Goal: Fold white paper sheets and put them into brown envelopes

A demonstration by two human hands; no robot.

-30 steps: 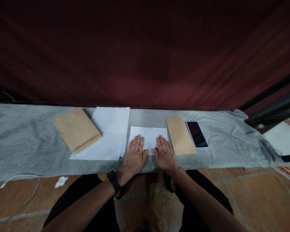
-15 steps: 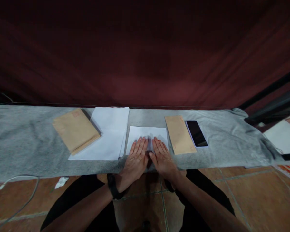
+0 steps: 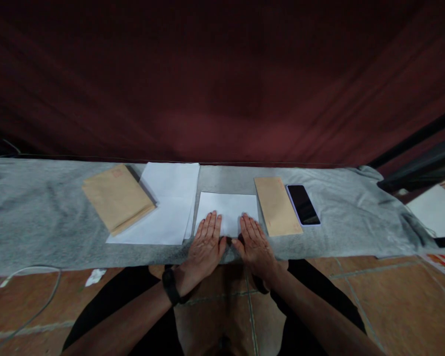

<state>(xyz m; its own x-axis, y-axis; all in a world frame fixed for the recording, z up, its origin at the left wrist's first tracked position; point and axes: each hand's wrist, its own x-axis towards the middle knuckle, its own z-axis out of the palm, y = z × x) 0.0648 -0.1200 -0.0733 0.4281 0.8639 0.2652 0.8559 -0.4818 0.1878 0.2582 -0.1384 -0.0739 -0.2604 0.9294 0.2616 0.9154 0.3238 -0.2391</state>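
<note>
A small white sheet of paper (image 3: 228,205), apparently folded, lies in front of me on the grey cloth. My left hand (image 3: 205,241) rests flat on its near left part, fingers stretched forward. On the near right part my right hand (image 3: 255,245) lies flat too, palm down. Both hands hold nothing, and the thumbs point toward each other at the paper's near edge. Just right of the paper is a brown envelope (image 3: 278,206) with red print. To the left lie larger white sheets (image 3: 170,207), partly covered by a stack of brown envelopes (image 3: 116,200).
A phone (image 3: 303,205) in a pale purple case lies right of the single envelope. The grey cloth (image 3: 348,212) covers a narrow bench, with a dark red curtain (image 3: 222,99) behind it. A pale cable (image 3: 52,296) hangs at the lower left.
My hands have slid apart sideways, the left to the left and the right to the right, baring more of the paper's middle. The envelopes and phone stay in place.
</note>
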